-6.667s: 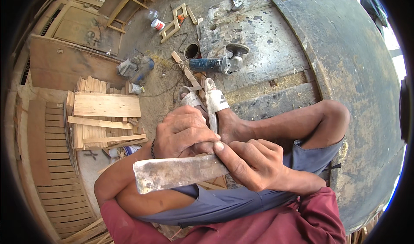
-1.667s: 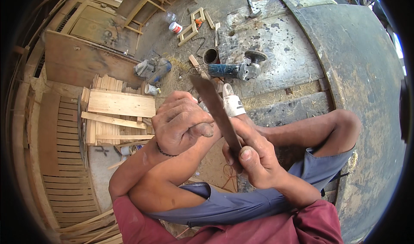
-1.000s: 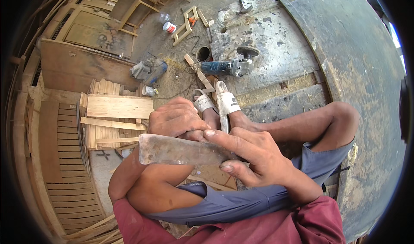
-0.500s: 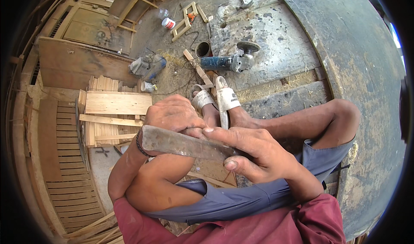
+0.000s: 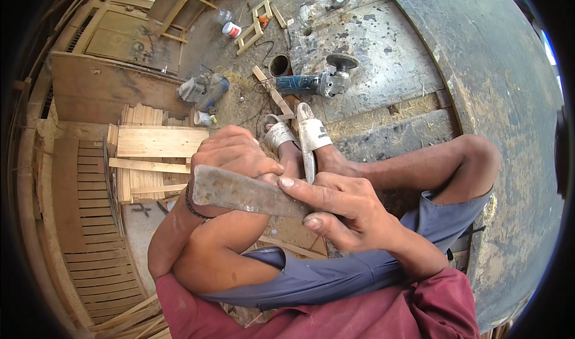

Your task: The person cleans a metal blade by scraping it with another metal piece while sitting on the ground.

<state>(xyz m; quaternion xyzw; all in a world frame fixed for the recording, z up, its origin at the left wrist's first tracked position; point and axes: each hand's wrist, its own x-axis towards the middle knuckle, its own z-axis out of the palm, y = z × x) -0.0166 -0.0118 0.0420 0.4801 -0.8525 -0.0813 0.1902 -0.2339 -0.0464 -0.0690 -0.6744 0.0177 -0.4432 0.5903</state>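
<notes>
- The flat metal strip (image 5: pixel 245 195) lay across the front of the left wrist, its far end in the right hand (image 5: pixel 350 212); thumb and forefinger closed on it from opposite sides, probably to keep its broad face level.
- The left hand (image 5: pixel 235 156) was curled tight, knuckles up, just behind the strip, perhaps as a steadying stop; whether it held anything, I could not tell.
- The strip was long and squared off, its dull grey surface blotched with brown.
- Below, blue-grey cloth shorts (image 5: pixel 341 279) covered the folded legs.
- Beyond the white sandals (image 5: pixel 314 135), a blue angle grinder (image 5: pixel 296 85) lay on its side with its round disc upward, seemingly parked so the disc stayed off the surface.
- Behind its body stood a dark-mouthed round can (image 5: pixel 288 70).
- Farther off, a hammer (image 5: pixel 336 0) rested on the paint-spotted grey board (image 5: pixel 383 54).
</notes>
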